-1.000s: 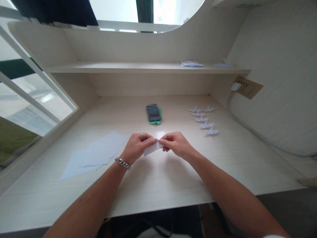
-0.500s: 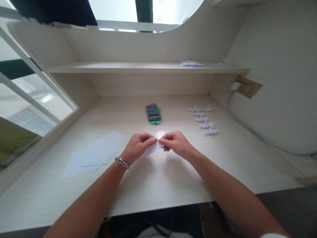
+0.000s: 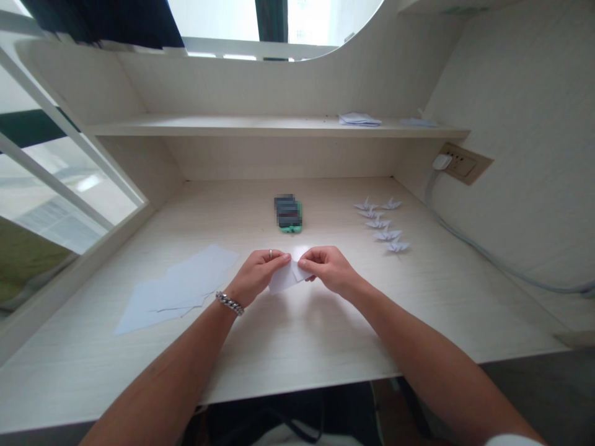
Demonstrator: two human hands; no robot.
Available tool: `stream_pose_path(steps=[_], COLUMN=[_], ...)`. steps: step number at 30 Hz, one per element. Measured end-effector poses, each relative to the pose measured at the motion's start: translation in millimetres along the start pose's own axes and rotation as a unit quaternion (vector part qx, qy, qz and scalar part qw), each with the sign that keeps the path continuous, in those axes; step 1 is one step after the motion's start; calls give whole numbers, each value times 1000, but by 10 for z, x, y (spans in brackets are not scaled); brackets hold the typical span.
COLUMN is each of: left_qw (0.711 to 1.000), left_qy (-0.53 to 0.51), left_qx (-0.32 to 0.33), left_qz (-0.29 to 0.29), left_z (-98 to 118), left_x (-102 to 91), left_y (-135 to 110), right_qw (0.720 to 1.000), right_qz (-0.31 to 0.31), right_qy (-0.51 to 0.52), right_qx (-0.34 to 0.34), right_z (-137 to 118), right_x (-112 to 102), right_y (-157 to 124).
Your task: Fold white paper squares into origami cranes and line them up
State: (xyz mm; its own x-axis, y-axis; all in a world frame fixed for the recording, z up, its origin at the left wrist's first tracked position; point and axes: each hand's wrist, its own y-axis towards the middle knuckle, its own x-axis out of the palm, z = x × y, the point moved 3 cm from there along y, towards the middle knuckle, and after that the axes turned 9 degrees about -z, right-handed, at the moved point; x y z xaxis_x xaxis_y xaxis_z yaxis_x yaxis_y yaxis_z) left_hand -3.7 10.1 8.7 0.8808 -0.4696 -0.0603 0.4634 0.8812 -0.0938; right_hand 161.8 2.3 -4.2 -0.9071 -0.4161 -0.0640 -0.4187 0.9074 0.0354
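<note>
A small folded piece of white paper [image 3: 283,280] is held between my two hands above the middle of the desk. My left hand [image 3: 260,271] pinches its upper left part between thumb and fingers. On the other side, my right hand [image 3: 328,266] grips the right part, thumb on top. A fold line or flap edge runs down the paper between the two thumbs. The fingertips behind the paper are partly hidden.
Several folded white paper cranes [image 3: 388,235] stand at the right. Loose white sheets [image 3: 186,279] lie at the left. A blurred-out dark object with a green edge [image 3: 290,229] sits behind my hands. A cable [image 3: 488,254] runs along the right wall from a socket [image 3: 465,164].
The thumbs have moved slightly apart, and the paper has turned a little. More of its right side and a flap edge now show between my hands.
</note>
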Motion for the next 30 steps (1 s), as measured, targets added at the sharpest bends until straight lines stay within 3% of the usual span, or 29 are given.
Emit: stream_pose_path(steps=[4,13,19,25,30], left_qw=[999,992,993,994,991], left_qy=[28,118,88,60,39], left_qx=[23,48,39,49,59], left_qz=[20,2,69,81,116], left_z=[32,11,101,132,129], left_x=[-41,5,-158,-222,-265], left_y=[-6,4,-19,-45,-60], right_qw=[1000,996,999,999,999], right_qz=[16,-2,-32,-39,-13], right_qy=[-5,-85,-33,-9,6], right_qx=[-2,-17,13,24,36], right_z=[-7,11,7,-75,-113], right_x=[-18,-4,-59,-136,-232], right_y=[-5,5,2,-29,-45])
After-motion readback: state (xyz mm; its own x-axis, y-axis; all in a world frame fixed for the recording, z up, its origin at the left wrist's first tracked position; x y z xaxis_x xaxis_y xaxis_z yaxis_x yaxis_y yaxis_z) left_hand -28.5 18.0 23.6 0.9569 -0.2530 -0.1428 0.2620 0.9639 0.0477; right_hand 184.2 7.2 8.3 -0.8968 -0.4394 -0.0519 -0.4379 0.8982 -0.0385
